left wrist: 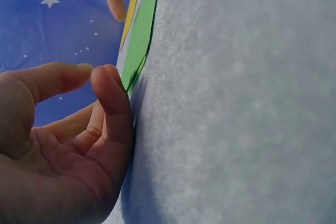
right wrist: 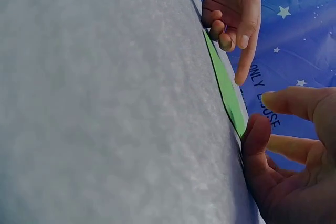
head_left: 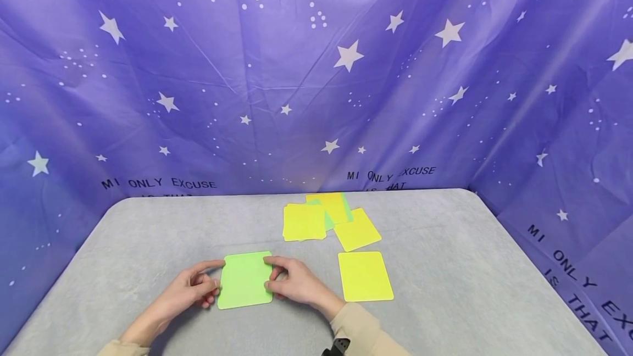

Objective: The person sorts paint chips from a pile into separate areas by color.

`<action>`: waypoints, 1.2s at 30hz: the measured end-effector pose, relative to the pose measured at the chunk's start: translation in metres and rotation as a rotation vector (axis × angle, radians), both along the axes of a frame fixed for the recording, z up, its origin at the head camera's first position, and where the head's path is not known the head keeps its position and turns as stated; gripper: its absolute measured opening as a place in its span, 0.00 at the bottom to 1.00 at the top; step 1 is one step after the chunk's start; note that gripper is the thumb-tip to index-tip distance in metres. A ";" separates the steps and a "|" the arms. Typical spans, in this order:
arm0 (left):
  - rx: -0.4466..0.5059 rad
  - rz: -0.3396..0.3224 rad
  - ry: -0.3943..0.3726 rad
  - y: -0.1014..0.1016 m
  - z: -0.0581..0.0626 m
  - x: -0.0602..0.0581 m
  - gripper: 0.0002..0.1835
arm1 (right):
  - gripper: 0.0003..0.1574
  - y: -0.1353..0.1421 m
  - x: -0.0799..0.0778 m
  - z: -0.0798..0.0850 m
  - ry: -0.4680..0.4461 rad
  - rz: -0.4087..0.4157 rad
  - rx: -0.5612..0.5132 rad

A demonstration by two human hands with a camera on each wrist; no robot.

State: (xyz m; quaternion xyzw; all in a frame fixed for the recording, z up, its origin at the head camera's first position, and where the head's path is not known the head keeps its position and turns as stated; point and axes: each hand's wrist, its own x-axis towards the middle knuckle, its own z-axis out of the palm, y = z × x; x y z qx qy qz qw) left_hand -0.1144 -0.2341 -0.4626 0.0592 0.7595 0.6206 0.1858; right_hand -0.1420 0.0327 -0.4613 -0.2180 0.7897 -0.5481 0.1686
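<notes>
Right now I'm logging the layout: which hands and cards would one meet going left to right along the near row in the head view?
Left hand → green card → right hand → nearest yellow card.

Right fingertips (head_left: 268, 260) partly hide the green card (head_left: 244, 282); the head view crops both sleeves (head_left: 368, 331).

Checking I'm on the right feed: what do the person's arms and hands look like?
The left sleeve and right sleeve are plain beige, reaching close to the wrists. The left grip and right grip are bare, ungloved hands. A small black device shows beside the right sleeve, cut off by the frame.
</notes>
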 end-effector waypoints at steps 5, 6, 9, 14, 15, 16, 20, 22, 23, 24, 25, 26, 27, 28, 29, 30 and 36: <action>0.022 0.015 0.003 0.001 0.002 -0.002 0.32 | 0.31 0.008 -0.001 0.002 -0.024 -0.006 -0.017; 0.031 0.014 0.002 0.002 0.003 -0.002 0.32 | 0.31 0.009 -0.002 0.003 -0.029 -0.008 -0.017; 0.047 0.007 0.007 0.004 0.005 -0.004 0.32 | 0.31 0.014 -0.003 0.004 -0.034 -0.019 -0.011; 0.059 0.001 0.006 0.010 0.006 -0.007 0.31 | 0.30 0.022 -0.007 0.002 -0.016 -0.031 -0.010; 0.064 -0.002 0.006 0.012 0.006 -0.008 0.31 | 0.29 0.023 -0.008 0.002 -0.013 -0.032 -0.013; 0.068 -0.002 0.005 0.014 0.006 -0.009 0.31 | 0.29 0.025 -0.009 0.001 -0.012 -0.033 -0.018; 0.079 -0.001 0.017 0.021 0.005 -0.013 0.30 | 0.27 0.031 -0.010 0.005 -0.026 -0.037 -0.058; 0.088 0.003 0.019 0.024 0.006 -0.015 0.30 | 0.26 0.034 -0.011 0.006 -0.034 -0.044 -0.067; 0.093 0.001 0.023 0.026 0.006 -0.016 0.30 | 0.26 0.036 -0.011 0.006 -0.036 -0.049 -0.068; 0.101 -0.001 0.026 0.028 0.007 -0.016 0.30 | 0.25 0.038 -0.012 0.006 -0.036 -0.055 -0.062; 0.105 -0.006 0.031 0.030 0.007 -0.017 0.30 | 0.25 0.040 -0.014 0.003 -0.038 -0.062 -0.058; 0.110 -0.011 0.037 0.032 0.008 -0.018 0.30 | 0.25 0.042 -0.015 0.003 -0.037 -0.068 -0.050; 0.112 -0.015 0.043 0.034 0.008 -0.019 0.30 | 0.25 0.044 -0.016 0.004 -0.036 -0.073 -0.044; 0.113 -0.018 0.047 0.036 0.008 -0.020 0.30 | 0.24 0.046 -0.017 0.004 -0.037 -0.079 -0.043; 0.115 -0.020 0.051 0.038 0.008 -0.021 0.30 | 0.24 0.048 -0.018 0.005 -0.038 -0.083 -0.045; 0.117 -0.022 0.052 0.040 0.008 -0.022 0.30 | 0.24 0.050 -0.018 0.005 -0.039 -0.088 -0.043; 0.130 -0.026 0.048 0.054 0.009 -0.029 0.30 | 0.24 0.062 -0.024 0.010 -0.042 -0.113 -0.038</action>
